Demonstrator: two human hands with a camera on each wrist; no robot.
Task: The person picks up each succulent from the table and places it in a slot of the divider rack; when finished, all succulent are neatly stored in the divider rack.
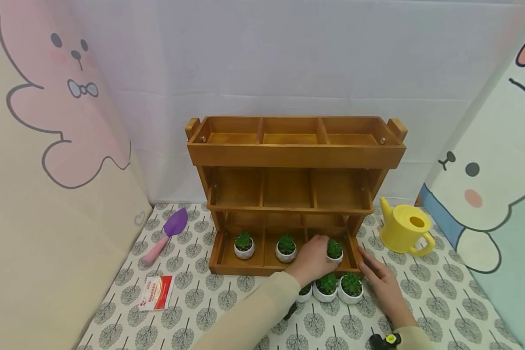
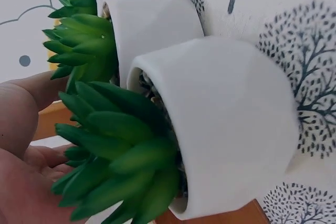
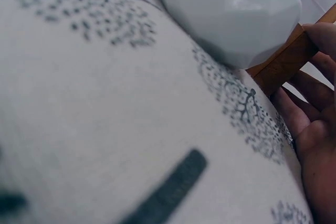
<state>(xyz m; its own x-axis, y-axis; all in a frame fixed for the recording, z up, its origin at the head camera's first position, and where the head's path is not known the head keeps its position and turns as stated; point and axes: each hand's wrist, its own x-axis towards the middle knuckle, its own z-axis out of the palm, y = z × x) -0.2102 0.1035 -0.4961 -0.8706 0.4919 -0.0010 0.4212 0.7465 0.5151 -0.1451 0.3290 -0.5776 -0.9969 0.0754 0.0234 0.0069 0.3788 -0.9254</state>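
Observation:
My left hand (image 1: 314, 258) grips a small potted succulent (image 1: 334, 250) in the right compartment of the wooden shelf's (image 1: 284, 156) bottom tier. Two more potted succulents, one on the left (image 1: 244, 245) and one in the middle (image 1: 286, 249), stand in that tier. On the cloth before the shelf, several white pots form a row, partly hidden by my left arm; the nearest pot (image 2: 236, 129) looms large in the left wrist view. My right hand (image 1: 384, 287) holds the shelf's lower right front corner, its thumb on the wooden edge (image 3: 289, 59) in the right wrist view.
A yellow watering can (image 1: 402, 228) stands right of the shelf. Over on the left lie a purple trowel (image 1: 175, 223) with a pink handle and a red-and-white packet (image 1: 156, 293). Bare compartments show in the two upper tiers. Fabric walls close in the back and sides.

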